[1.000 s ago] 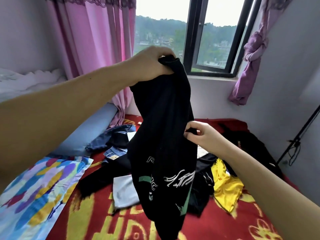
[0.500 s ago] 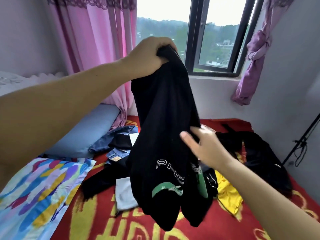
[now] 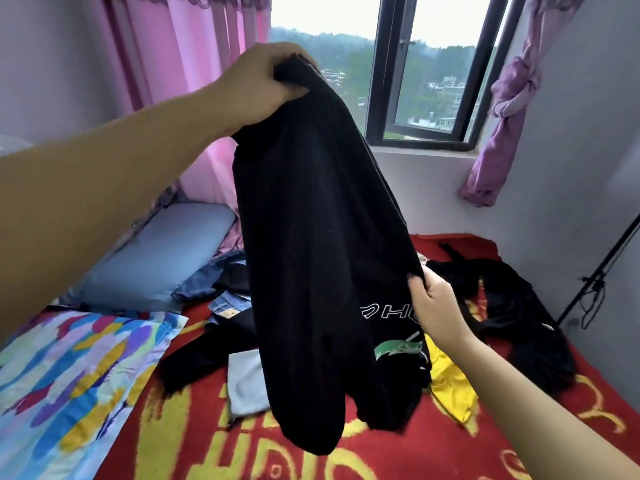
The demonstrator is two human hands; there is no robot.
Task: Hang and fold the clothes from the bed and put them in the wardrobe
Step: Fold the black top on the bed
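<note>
L hand (image 3: 263, 81): fist bunched round top of black shirt (image 3: 311, 237), held high.
R hand (image 3: 434, 306): pinched shirt's right edge, lower down.
Shirt: hung above bed (image 3: 485, 445), long axis vertical, below L grip.
Nearer hem: R hand.
Wardrobe: not in view.

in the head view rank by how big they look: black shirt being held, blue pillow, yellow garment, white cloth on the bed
1. black shirt, though it hangs nearest the camera, which enlarges it
2. blue pillow
3. yellow garment and white cloth: these look alike, and both are partly hidden behind the shirt, so no ranking between them.
</note>
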